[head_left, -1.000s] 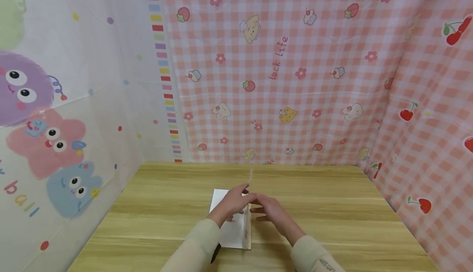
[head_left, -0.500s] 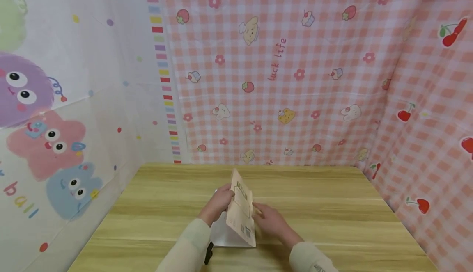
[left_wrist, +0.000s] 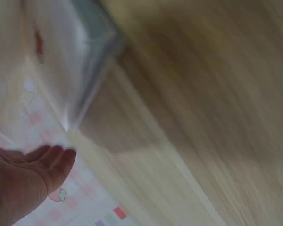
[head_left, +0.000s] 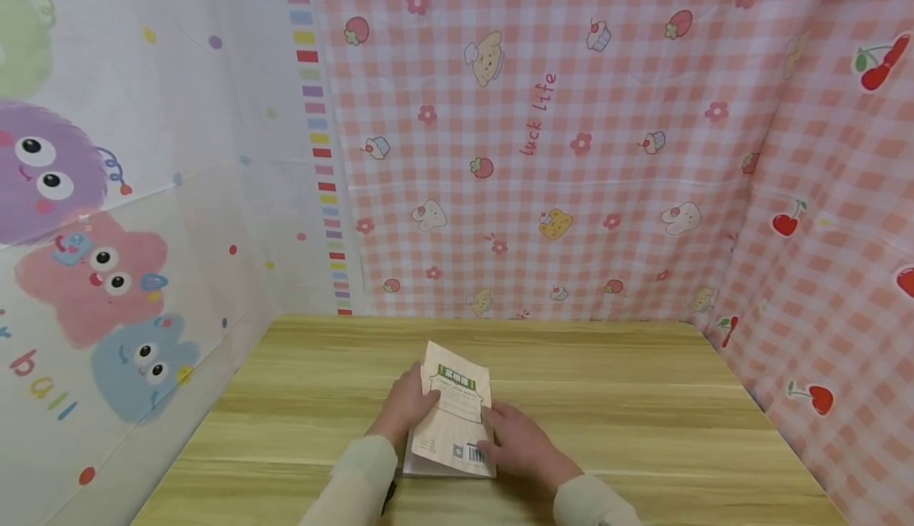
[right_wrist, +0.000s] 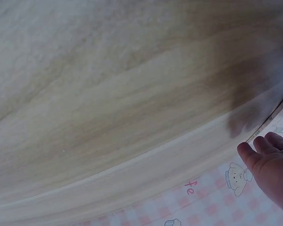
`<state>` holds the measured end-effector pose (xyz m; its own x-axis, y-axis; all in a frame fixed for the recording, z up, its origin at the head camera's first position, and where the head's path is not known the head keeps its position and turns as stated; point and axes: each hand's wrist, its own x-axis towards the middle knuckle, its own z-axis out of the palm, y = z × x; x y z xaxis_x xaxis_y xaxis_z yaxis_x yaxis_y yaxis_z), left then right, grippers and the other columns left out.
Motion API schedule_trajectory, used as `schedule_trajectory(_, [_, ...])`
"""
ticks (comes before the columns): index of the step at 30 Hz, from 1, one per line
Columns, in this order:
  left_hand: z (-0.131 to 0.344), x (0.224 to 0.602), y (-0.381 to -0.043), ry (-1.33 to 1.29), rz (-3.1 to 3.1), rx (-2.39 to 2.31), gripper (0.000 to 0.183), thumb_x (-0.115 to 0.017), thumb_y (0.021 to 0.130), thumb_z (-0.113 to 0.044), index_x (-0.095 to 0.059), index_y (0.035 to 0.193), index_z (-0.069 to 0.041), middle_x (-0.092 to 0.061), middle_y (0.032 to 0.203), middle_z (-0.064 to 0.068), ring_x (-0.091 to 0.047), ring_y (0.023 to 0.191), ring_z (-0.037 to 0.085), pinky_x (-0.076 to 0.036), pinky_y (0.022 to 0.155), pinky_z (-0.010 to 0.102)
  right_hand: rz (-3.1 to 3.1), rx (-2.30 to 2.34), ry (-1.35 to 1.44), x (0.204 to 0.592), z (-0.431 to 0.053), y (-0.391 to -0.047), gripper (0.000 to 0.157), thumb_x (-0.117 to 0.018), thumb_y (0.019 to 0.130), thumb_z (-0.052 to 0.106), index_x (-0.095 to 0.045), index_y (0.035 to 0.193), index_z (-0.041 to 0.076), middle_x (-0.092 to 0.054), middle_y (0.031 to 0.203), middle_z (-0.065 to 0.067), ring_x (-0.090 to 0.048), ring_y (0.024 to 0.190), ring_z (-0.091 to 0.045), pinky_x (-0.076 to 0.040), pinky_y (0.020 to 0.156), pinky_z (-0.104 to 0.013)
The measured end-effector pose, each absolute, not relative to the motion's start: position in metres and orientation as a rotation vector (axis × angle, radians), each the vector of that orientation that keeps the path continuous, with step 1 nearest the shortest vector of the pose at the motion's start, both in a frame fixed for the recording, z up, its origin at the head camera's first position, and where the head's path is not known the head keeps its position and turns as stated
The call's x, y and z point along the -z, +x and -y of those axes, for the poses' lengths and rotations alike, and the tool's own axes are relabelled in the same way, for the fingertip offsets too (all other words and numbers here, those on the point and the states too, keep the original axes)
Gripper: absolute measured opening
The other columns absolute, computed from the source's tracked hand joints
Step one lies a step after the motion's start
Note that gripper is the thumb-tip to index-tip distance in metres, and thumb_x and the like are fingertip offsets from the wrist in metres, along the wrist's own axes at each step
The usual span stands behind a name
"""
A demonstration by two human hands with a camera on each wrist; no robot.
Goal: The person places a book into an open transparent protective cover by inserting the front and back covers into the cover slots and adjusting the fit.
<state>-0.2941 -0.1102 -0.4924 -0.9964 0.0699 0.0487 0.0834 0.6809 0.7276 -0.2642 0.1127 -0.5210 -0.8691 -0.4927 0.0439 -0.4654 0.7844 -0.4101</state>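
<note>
A thin book (head_left: 457, 415) lies on the table with its beige cover up; the cover bears a green label, printed lines and a barcode. Its left side is raised, with a gap above the white page underneath. At that raised edge my left hand (head_left: 408, 403) pinches the cover, thumb on top and fingers behind. My right hand (head_left: 524, 443) holds the right edge, thumb over the cover near the barcode. The left wrist view shows blurred page edges (left_wrist: 85, 56) above the left fingers (left_wrist: 56, 162). In the right wrist view, right fingertips (right_wrist: 247, 150) meet the book's edge.
The wood-grain table (head_left: 628, 399) extends around the book. A small dark object (head_left: 389, 498) shows beside the left sleeve. Behind the table hangs a pink checked cloth (head_left: 571, 193), with a white cartoon-print cloth (head_left: 236, 193) at left.
The cover, first standing edge-on over a white page, has swung left and down over the page, printed side up. The left hand has moved left with it; the right hand has taken the right edge.
</note>
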Motion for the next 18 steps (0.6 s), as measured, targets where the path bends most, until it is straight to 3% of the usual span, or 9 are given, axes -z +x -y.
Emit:
schedule_trajectory(3, [0.113,0.502,-0.294,-0.195,2.918,0.977,0.081,-0.068,0.093,-0.021,-0.022,0.153,0.006,-0.023,0.154,0.035,-0.027,0.140,0.051,-0.027,0.110,0.063,-2.914,0.628,-0.789,0.521,-0.113,-0.261,0.069,-0.063,0.094,0.040,-0.045,0.146,-0.002,-0.041,0.150,-0.024,-0.041,0.136,-0.040,-0.034,0.109,-0.055])
schedule_trajectory(7, [0.115,0.506,-0.291,-0.374,2.994,0.688,0.078,-0.067,0.094,-0.028,-0.026,0.154,0.002,-0.008,0.160,0.031,-0.011,0.147,0.046,-0.015,0.113,0.066,-2.922,0.615,-0.818,0.521,-0.113,-0.258,0.075,-0.065,0.092,0.047,-0.045,0.146,-0.001,-0.038,0.151,-0.025,-0.039,0.137,-0.041,-0.033,0.109,-0.056])
schedule_trajectory(12, [0.115,0.504,-0.283,-0.482,3.112,0.578,0.076,-0.060,0.097,-0.040,-0.029,0.154,0.000,-0.009,0.161,0.027,-0.006,0.149,0.041,-0.005,0.115,0.065,-2.924,0.470,-0.853,0.525,-0.110,-0.256,0.080,-0.061,0.092,0.055,-0.044,0.147,0.000,-0.037,0.154,-0.021,-0.034,0.141,-0.037,-0.029,0.112,-0.057])
schedule_trajectory(18, [0.120,0.515,-0.276,-0.480,3.204,0.475,0.076,-0.051,0.099,-0.049,-0.031,0.153,0.001,-0.016,0.161,0.025,-0.012,0.149,0.039,-0.007,0.116,0.062,-2.895,0.379,-0.800,0.524,-0.106,-0.252,0.082,-0.057,0.092,0.058,-0.043,0.147,0.000,-0.036,0.155,-0.020,-0.033,0.142,-0.036,-0.028,0.111,-0.059])
